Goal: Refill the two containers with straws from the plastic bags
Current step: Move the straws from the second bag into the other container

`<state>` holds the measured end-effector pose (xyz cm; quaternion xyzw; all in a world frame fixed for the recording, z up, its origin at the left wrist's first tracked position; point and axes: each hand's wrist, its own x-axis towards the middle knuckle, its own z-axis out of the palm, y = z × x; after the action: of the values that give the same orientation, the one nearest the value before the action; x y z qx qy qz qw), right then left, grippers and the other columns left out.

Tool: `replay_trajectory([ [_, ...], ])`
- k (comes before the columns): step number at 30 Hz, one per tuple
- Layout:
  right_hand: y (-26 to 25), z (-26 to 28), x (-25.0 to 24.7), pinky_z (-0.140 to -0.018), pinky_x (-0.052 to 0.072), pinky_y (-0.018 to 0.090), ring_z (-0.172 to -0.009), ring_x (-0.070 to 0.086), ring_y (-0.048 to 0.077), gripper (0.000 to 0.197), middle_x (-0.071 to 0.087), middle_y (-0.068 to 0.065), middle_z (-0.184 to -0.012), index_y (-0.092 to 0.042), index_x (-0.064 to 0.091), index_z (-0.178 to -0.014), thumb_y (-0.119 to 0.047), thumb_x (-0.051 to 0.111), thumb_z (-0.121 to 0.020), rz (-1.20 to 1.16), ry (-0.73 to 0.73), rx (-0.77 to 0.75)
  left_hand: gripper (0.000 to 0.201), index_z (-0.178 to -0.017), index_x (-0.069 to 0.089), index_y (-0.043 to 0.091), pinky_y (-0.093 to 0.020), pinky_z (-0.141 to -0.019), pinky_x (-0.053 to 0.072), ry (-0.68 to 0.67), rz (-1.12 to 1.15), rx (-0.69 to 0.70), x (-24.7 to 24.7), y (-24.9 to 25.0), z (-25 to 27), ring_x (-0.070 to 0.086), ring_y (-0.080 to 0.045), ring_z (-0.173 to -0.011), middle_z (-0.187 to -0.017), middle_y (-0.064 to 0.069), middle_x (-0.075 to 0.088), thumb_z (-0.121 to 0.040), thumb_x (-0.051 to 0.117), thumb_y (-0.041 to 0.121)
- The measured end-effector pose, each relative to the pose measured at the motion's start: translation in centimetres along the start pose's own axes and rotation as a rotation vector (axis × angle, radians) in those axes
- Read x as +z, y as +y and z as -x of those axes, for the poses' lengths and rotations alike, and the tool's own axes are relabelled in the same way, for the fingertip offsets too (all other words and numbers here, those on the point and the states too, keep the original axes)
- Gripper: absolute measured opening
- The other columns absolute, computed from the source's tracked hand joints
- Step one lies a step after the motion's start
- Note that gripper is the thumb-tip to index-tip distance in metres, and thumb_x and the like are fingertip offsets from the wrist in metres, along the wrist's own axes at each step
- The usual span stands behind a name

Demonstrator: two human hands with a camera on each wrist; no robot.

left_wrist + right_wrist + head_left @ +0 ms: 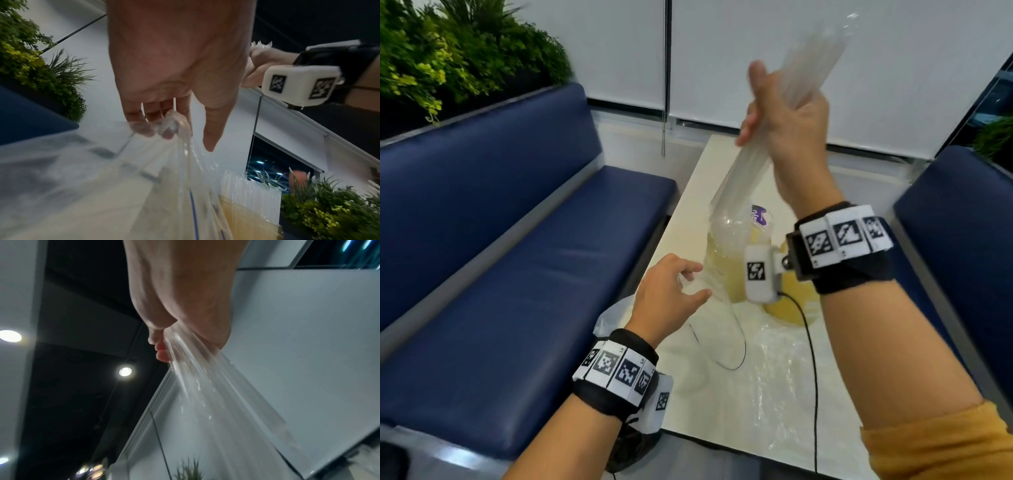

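My right hand (780, 113) is raised above the table and grips a long bundle of clear straws (811, 58); the lower end of the bundle slants down into a clear plastic bag (719, 246). In the right wrist view the fingers (162, 353) curl round the straws (205, 394). My left hand (671, 291) pinches the bag's edge low at the table's left side; the left wrist view shows the fingertips (164, 129) on the bunched plastic bag (123, 178). A yellow container (794, 301) stands behind the bag, half hidden by my wrist camera. Another yellow container (246, 216) holds upright straws (252, 186).
Crumpled clear plastic (777, 363) lies on the cream table (722, 154) near me. A purple-printed label (760, 216) shows behind the bag. Blue benches (517, 257) flank the table on both sides. Black cables (811, 359) trail over the table. Plants (448, 58) line the bench back.
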<state>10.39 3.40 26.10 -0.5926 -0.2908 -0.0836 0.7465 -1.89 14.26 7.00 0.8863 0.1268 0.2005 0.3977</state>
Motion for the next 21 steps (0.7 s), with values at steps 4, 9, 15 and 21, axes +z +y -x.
replay_trajectory([
  [4,3.2,-3.3,-2.2,-0.055,0.049,0.031,-0.053,0.05,0.016,0.015,0.054,0.005,-0.069,-0.01,0.058,-0.09,-0.014,0.073,-0.092,-0.026,0.145,-0.104,0.037,-0.119,0.07,0.023,-0.032,-0.084,0.053,0.002,-0.035,0.045,-0.1,0.0,-0.3,0.059,-0.011,-0.087,-0.1,0.009,0.062,-0.083,0.076,0.022],
  [9,10.7,-3.6,-3.5,-0.055,0.046,0.027,-0.055,0.05,0.013,0.012,0.059,0.004,-0.076,-0.012,0.063,-0.091,-0.01,0.074,-0.089,0.055,0.232,0.041,0.038,-0.121,0.07,0.022,-0.035,-0.082,0.053,0.009,-0.04,0.052,-0.3,0.2,-0.6,0.055,-0.01,-0.083,-0.101,0.009,0.062,-0.083,0.073,0.018],
  [15,18.3,-0.7,-5.0,-0.07,0.053,0.027,-0.074,0.064,0.014,0.02,0.067,0.003,-0.083,-0.017,0.064,-0.089,-0.028,0.08,-0.085,0.305,0.168,0.282,0.037,-0.12,0.07,0.026,-0.037,-0.084,0.055,0.037,-0.039,0.042,-0.8,0.1,-0.7,0.06,-0.012,-0.089,-0.102,0.01,0.062,-0.084,0.071,0.017],
  [21,18.5,-0.1,-5.5,-0.085,0.061,0.033,-0.091,0.073,0.015,0.062,0.073,0.002,-0.104,-0.018,0.062,-0.116,-0.025,0.091,-0.062,0.376,0.225,0.241,0.036,-0.119,0.071,0.026,-0.035,-0.087,0.055,0.047,-0.026,0.05,-1.3,0.2,-1.1,0.061,-0.011,-0.092,-0.101,0.01,0.063,-0.084,0.071,0.015],
])
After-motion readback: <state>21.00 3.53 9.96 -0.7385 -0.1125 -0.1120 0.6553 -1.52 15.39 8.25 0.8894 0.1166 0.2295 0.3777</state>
